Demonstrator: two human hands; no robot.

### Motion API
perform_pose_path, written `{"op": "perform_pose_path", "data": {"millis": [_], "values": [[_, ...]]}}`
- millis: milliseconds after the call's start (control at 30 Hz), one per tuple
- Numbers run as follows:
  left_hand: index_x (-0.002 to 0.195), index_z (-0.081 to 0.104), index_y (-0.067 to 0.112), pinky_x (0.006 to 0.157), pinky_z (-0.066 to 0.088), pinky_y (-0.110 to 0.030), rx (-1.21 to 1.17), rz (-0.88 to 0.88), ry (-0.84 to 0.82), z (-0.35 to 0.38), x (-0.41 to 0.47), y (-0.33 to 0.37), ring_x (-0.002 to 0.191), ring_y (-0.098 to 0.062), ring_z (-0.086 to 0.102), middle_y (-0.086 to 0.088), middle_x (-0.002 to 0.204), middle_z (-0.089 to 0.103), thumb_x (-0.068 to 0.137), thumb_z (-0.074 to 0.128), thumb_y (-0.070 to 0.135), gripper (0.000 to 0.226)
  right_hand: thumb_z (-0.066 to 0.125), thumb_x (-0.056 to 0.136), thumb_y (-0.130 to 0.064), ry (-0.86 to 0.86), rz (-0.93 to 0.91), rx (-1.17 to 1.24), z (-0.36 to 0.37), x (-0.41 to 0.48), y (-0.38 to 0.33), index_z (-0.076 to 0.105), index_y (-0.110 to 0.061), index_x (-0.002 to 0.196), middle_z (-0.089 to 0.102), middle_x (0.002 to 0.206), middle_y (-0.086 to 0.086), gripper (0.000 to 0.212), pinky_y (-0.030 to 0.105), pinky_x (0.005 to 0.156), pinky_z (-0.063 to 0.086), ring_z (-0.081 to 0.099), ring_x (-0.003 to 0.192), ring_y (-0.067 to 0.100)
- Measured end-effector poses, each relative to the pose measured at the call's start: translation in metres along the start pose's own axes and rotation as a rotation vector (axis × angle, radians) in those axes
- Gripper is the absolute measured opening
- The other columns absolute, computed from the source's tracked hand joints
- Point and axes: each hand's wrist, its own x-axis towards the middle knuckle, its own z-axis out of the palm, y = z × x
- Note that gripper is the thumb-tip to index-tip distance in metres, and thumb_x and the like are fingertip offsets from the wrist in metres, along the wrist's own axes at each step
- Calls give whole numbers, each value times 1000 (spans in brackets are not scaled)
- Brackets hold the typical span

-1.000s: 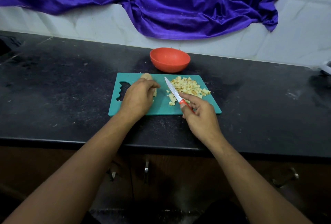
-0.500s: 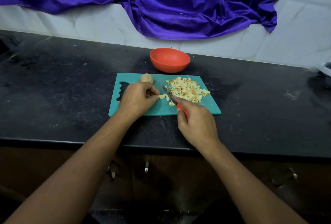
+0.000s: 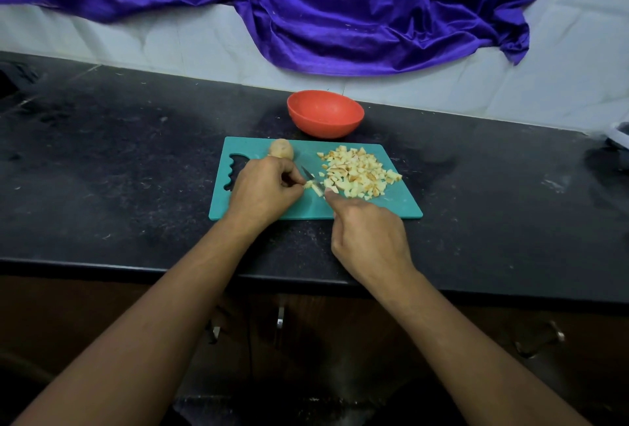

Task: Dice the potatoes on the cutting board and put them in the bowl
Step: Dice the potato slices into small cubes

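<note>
A teal cutting board [image 3: 398, 206] lies on the black counter. On its right half sits a pile of diced potato [image 3: 357, 175]. A whole potato [image 3: 281, 152] rests at the board's far edge. My left hand [image 3: 263, 191] pinches a small potato piece [image 3: 309, 184] against the board. My right hand [image 3: 369, 238] grips a small knife [image 3: 312, 180] whose blade is down on that piece; the handle is hidden in my fist. An empty orange bowl [image 3: 325, 114] stands just behind the board.
The black counter [image 3: 119, 160] stretches wide on both sides of the board. A purple cloth [image 3: 323, 7] hangs over the white tiled wall behind. Cabinet handles [image 3: 279, 318] show below the counter's front edge. A pale object [image 3: 621, 134] sits at the far right.
My right hand has swung the knife from the diced pile leftward and lowered the blade onto the piece at my left fingertips. My left hand has stayed put on the piece.
</note>
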Motion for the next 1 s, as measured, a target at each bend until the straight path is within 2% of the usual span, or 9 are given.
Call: {"op": "perform_pose_path", "data": {"millis": [167, 333, 433, 633, 833, 1000], "values": [[86, 78, 28, 84, 59, -39, 5, 4, 8, 0, -1, 0, 79, -4, 67, 22, 78, 68, 85, 78, 20, 8, 43, 105, -26, -54, -19, -39, -3, 3, 2, 42, -32, 155, 67, 111, 0, 51, 39, 74, 52, 65, 93, 22], [87, 79, 26, 84, 59, -38, -9, -6, 21, 0, -3, 1, 79, -3, 67, 19, 78, 69, 85, 79, 20, 7, 48, 105, -26, 99, 70, 215, 0, -6, 5, 53, -31, 149, 70, 109, -3, 45, 40, 75, 55, 65, 90, 18], [88, 79, 28, 85, 59, -37, -4, -9, 22, 0, -2, -1, 80, -2, 67, 17, 81, 72, 85, 79, 21, 7, 47, 105, -27, 95, 19, 186, 3, -7, 4, 51, -31, 151, 69, 108, -4, 46, 38, 71, 55, 64, 87, 16], [88, 79, 28, 86, 59, -35, -8, -5, 20, -1, -2, 0, 81, 0, 66, 19, 81, 71, 85, 79, 21, 8, 45, 105, -25, -10, -30, 58, -1, 1, 1, 47, -30, 153, 69, 108, 0, 49, 40, 76, 53, 64, 93, 21], [87, 78, 28, 87, 59, -37, -13, -25, 15, -1, -2, -1, 82, -2, 67, 20, 80, 70, 85, 81, 21, 8, 48, 106, -27, 83, 23, 218, 2, -6, 2, 53, -32, 149, 69, 105, -6, 44, 32, 67, 49, 61, 85, 13], [84, 78, 29, 86, 59, -37, -32, -35, 21, 0, -2, -2, 81, 0, 67, 19, 81, 72, 84, 81, 21, 8, 47, 104, -25, 18, -50, 109, 3, -2, 2, 51, -32, 151, 70, 110, -3, 47, 40, 75, 54, 64, 93, 18]]}}
